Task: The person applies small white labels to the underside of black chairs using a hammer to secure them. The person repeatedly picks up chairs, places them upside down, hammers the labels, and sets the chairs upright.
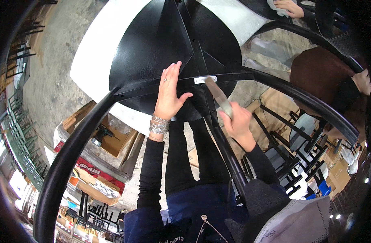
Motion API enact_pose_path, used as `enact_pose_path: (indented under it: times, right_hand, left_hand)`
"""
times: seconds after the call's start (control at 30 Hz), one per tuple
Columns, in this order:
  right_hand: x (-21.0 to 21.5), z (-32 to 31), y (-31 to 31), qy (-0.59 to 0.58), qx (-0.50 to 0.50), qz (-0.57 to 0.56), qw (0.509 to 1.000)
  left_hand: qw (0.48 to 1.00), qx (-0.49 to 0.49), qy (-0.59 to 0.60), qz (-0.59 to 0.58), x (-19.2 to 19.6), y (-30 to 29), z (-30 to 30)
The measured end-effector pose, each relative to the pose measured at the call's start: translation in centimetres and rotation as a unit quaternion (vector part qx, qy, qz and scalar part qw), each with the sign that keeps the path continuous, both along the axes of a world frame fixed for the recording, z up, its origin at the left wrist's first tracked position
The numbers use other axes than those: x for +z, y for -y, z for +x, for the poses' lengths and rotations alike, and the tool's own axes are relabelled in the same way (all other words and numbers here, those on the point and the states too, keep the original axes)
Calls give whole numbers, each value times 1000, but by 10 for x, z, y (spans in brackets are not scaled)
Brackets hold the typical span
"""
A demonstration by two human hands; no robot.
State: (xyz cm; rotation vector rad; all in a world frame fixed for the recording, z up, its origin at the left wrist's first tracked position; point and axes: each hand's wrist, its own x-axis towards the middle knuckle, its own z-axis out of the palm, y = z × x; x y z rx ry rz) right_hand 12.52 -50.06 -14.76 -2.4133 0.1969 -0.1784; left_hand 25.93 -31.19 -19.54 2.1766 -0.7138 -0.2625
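Note:
An upturned black piece of furniture [149, 44], with a round panel, crossing braces and long splayed legs, lies in front of me. My left hand [169, 91] rests on its curved rail, fingers stretched out and thumb apart, holding nothing. In my right hand [238, 123] is a flat, pale-handled tool [220, 97], smeared by motion, so its exact kind is unclear. The tool's far end is at a small whitish rectangular plate or label [205, 79] on the rail, right of my left hand. Whether they touch, I cannot tell.
White sheeting [88, 69] lies under the round panel. A cardboard box with a power drill [102, 133] stands at left. Stacked black chairs [282, 158] are at right. Another person's hand [288, 7] holds a pale cloth at the upper right, near another black curved frame.

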Motion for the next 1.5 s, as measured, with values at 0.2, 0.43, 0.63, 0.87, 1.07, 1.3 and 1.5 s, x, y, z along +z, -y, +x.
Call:
enact_pose_path:
  times: [0.2,0.43,0.63,0.87,1.07,1.3,1.5]
  right_hand:
    - [-33,-3,4,-169,40,-50,984]
    - [-7,-31,35,-25,-32,9,999]
    - [-46,-51,40,24,-25,31,999]
    - [-39,-41,25,104,-80,180,975]
    - [-41,-39,26,-166,-136,-34,976]
    - [-22,-52,20,-120,-97,23,988]
    - [23,-35,-1,-122,-39,103,986]
  left_hand:
    - [1000,-3,3,5,3,2,3]
    - [988,120,73,61,-5,27,-10]
    - [972,167,120,110,-11,40,-12]
    - [973,160,121,114,-11,38,-13]
    - [979,155,92,96,-13,32,-11]
    - [984,141,57,90,-7,31,-11]
    - [992,38,-30,-116,26,17,-24]
